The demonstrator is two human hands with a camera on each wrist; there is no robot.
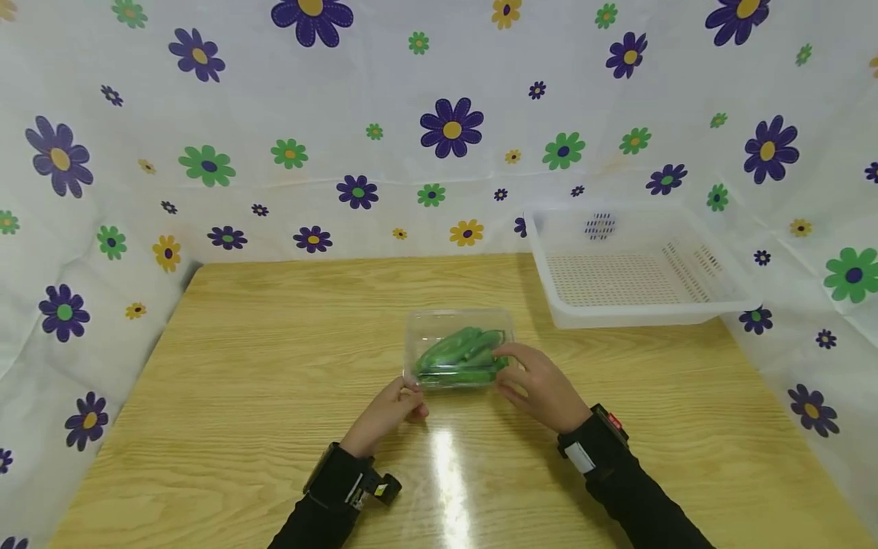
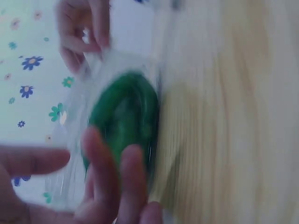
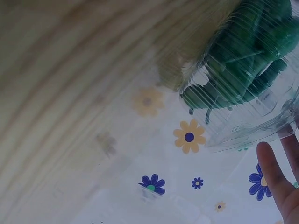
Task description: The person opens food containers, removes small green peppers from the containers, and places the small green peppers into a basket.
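Between right hand (image 1: 545, 387) and left hand (image 1: 384, 418): clear box (image 1: 424, 326) on table (image 1: 274, 343).
Right hand pinches the right edge; left hand, fingers loosely spread, meets the near left corner. Green vegetables (image 1: 449, 351) lie inside. Apparent step: handling the edge; next move calls for steady support.

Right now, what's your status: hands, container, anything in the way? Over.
Left hand at near-left corner of clear container; right hand at its right side. Green vegetables inside. White basket beyond, rightward, not in the way.
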